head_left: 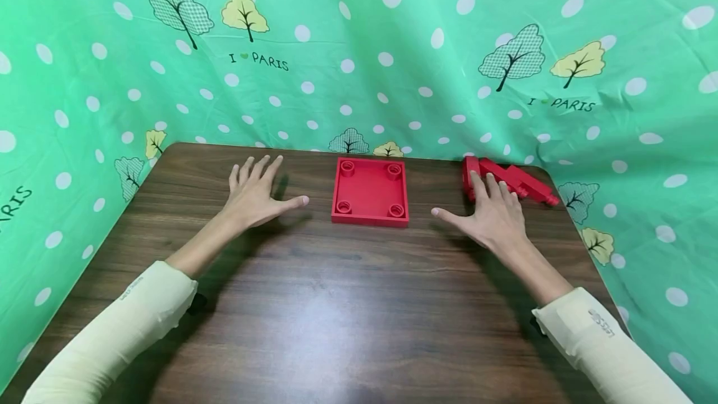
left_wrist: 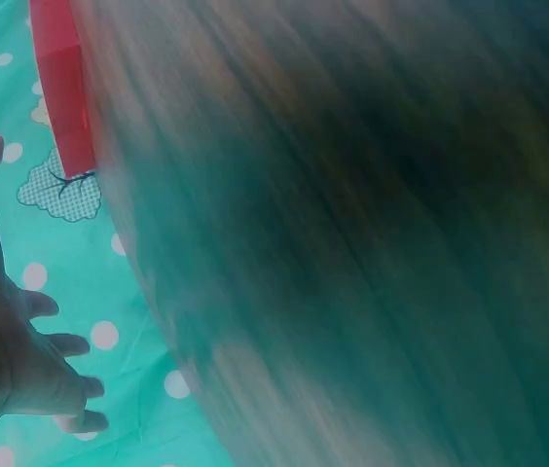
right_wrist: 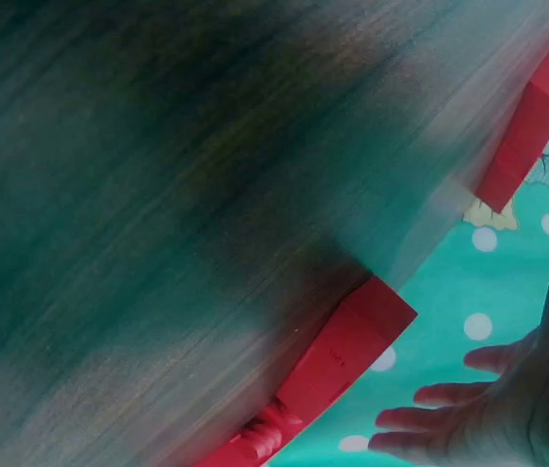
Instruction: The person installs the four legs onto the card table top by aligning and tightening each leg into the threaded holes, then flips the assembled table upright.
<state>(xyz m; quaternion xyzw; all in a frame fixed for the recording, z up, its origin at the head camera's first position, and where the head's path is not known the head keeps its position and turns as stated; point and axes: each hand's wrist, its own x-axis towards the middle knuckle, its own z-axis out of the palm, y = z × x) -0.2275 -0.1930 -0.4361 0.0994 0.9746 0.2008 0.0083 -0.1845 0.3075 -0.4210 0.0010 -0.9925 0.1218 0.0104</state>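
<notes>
A red square panel (head_left: 370, 189) with a raised rim and a round socket in each corner lies on the table toward its far edge. My left hand (head_left: 255, 198) is spread to the left of it, thumb pointing toward the panel and nothing in its grasp. On the other side, my right hand (head_left: 496, 217) also has its fingers spread and holds nothing. Its fingertips overlap several red block-like bars (head_left: 533, 186) in the head view, partly hiding them. In the right wrist view, one red bar (right_wrist: 343, 341) with a ridged end shows apart from the fingers.
The brown wood-grain table (head_left: 314, 310) reaches back to a green polka-dot curtain (head_left: 314, 98) printed with trees, which also hangs along both sides. Shadows of both arms fall across the tabletop.
</notes>
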